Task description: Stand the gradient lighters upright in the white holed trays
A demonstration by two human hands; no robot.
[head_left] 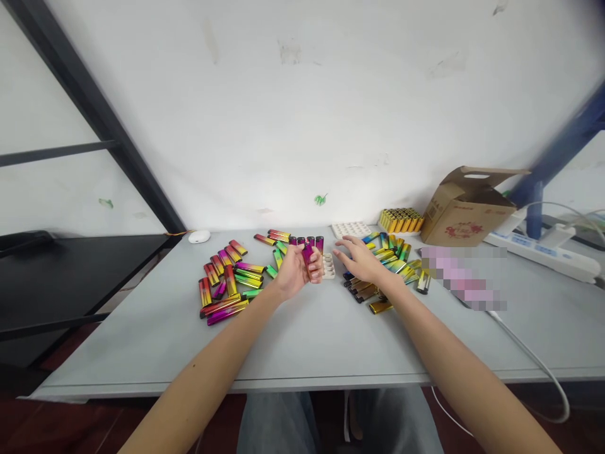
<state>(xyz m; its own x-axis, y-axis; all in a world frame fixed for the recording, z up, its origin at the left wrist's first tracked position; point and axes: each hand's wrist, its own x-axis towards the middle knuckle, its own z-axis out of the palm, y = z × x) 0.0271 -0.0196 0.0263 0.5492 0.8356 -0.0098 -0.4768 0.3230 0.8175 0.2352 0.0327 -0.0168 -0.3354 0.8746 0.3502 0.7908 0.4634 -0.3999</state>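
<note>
My left hand [293, 272] is wrapped round a purple lighter [308, 253], held upright at the middle of the table. Behind it, several purple lighters [319, 244] stand upright by a white tray with holes [328, 267]. My right hand [357, 257] has its fingers apart, nothing seen between them, just right of that tray. Blue, green and yellow lighters [390, 257] lie beside and partly behind this hand, with brown-gold ones [366, 293] below it. To the left of my left hand are scattered red, green and purple lighters [230, 279].
A second holed white tray [352, 230] is by the wall, next to a block of upright yellow lighters [401, 220]. Further right are an open cardboard box [466, 214], a power strip [543, 253] and a cable. A white case [199, 236] lies at the back left.
</note>
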